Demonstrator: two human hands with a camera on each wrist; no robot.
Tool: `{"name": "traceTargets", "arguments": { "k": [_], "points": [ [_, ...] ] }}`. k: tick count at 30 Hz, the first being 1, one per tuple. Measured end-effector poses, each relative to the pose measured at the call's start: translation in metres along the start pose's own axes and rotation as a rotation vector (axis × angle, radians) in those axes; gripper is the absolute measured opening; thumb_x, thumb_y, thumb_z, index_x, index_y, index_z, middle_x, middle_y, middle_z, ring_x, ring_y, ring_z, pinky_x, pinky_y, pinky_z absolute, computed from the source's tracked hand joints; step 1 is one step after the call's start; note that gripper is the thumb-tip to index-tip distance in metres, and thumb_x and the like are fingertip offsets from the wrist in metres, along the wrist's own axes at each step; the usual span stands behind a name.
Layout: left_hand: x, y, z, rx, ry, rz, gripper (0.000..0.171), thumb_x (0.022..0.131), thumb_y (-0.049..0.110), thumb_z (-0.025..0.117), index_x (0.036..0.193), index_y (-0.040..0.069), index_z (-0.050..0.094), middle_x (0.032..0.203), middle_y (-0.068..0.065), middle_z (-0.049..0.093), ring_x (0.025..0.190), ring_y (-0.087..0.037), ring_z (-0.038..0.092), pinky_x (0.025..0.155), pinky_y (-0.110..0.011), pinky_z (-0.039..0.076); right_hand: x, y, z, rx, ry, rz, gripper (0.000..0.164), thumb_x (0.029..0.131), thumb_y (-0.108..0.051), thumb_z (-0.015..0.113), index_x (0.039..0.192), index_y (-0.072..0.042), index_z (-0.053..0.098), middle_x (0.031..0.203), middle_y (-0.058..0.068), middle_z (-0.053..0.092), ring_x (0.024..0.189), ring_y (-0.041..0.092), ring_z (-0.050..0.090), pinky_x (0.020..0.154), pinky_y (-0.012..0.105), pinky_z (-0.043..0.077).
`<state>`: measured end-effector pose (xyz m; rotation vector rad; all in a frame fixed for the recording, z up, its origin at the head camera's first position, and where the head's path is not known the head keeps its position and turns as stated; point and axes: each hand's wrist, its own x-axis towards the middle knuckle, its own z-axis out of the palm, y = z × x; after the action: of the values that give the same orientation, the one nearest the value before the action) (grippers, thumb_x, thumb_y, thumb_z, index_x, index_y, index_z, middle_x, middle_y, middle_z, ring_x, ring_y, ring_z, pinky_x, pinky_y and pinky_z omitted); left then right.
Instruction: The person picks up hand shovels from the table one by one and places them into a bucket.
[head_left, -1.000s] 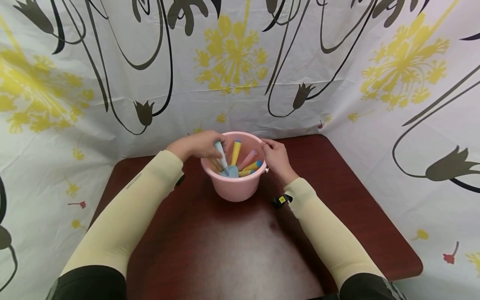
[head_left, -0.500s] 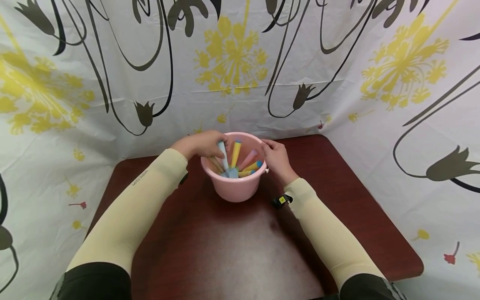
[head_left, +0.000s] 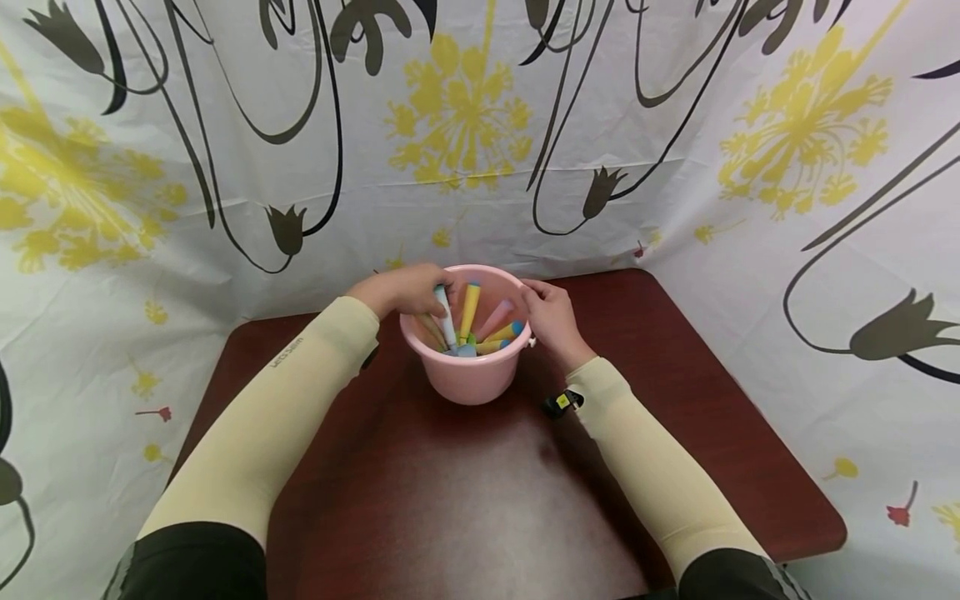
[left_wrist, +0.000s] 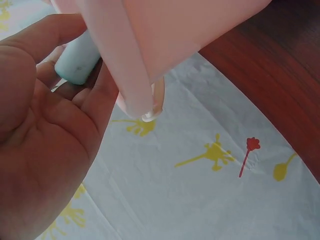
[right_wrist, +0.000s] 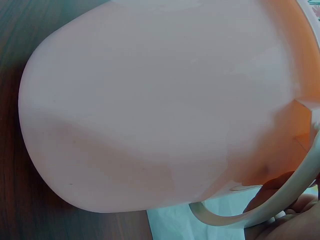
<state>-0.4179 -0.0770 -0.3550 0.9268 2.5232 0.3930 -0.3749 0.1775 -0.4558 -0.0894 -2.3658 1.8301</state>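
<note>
A pink bucket (head_left: 471,382) stands upright near the table's far edge. Inside it, my left hand (head_left: 408,288) grips the pale blue handle of a toy shovel (head_left: 446,318), whose blade sits low among the other tools. The left wrist view shows the fingers around the handle's end (left_wrist: 77,65), beside the bucket rim. On the opposite side, my right hand (head_left: 553,321) pinches the rim. In the right wrist view, the bucket wall fills most of the picture, and the right hand (right_wrist: 295,225) is partly hidden behind the bucket's white carrying handle (right_wrist: 270,212).
Yellow-handled tools (head_left: 469,310) and a pink-handled one (head_left: 495,317) lean inside the bucket. The dark red-brown table (head_left: 450,483) extends toward me. A flower-printed sheet (head_left: 465,225) hangs close behind the bucket and along both sides.
My left hand has shifted slightly, and the shovel's handle stands a little more upright, its blade now less visible. The right hand stays on the rim, and the bucket keeps its place.
</note>
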Motion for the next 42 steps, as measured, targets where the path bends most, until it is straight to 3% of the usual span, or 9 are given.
{"name": "traceTargets", "arguments": {
  "k": [14, 28, 37, 42],
  "points": [
    [0.002, 0.0, 0.004, 0.01, 0.011, 0.008, 0.01, 0.095, 0.013, 0.068, 0.105, 0.012, 0.067, 0.101, -0.003, 0.066, 0.092, -0.022, 0.057, 0.082, -0.036, 0.047, 0.0, 0.001, 0.001, 0.002, 0.009, -0.023, 0.033, 0.105, -0.033, 0.055, 0.13, -0.016, 0.069, 0.124, 0.006, 0.068, 0.101, 0.022, 0.068, 0.077, 0.035, 0.059],
    [0.013, 0.003, 0.01, 0.033, 0.026, -0.055, 0.027, 0.097, 0.016, 0.067, 0.123, 0.01, 0.061, 0.113, -0.006, 0.061, 0.101, -0.025, 0.053, 0.085, -0.038, 0.045, -0.002, 0.0, 0.002, 0.01, 0.01, -0.032, 0.033, 0.105, -0.033, 0.055, 0.13, -0.016, 0.069, 0.123, 0.007, 0.068, 0.095, 0.022, 0.068, 0.066, 0.029, 0.057],
    [0.006, -0.002, 0.008, -0.02, 0.039, 0.019, 0.022, 0.1, 0.018, 0.065, 0.118, 0.006, 0.062, 0.113, -0.005, 0.06, 0.11, -0.024, 0.053, 0.096, -0.042, 0.045, 0.0, 0.0, 0.002, 0.003, 0.007, -0.025, 0.034, 0.105, -0.034, 0.055, 0.13, -0.017, 0.069, 0.124, 0.007, 0.068, 0.095, 0.023, 0.068, 0.065, 0.028, 0.057],
    [0.005, -0.005, 0.009, -0.046, 0.052, 0.029, 0.018, 0.101, 0.021, 0.063, 0.115, 0.01, 0.063, 0.116, -0.002, 0.063, 0.115, -0.021, 0.057, 0.098, -0.041, 0.047, 0.0, 0.0, 0.001, -0.005, -0.002, -0.018, 0.034, 0.105, -0.034, 0.054, 0.13, -0.017, 0.069, 0.123, 0.007, 0.068, 0.095, 0.022, 0.068, 0.066, 0.03, 0.057]
  ]
}}
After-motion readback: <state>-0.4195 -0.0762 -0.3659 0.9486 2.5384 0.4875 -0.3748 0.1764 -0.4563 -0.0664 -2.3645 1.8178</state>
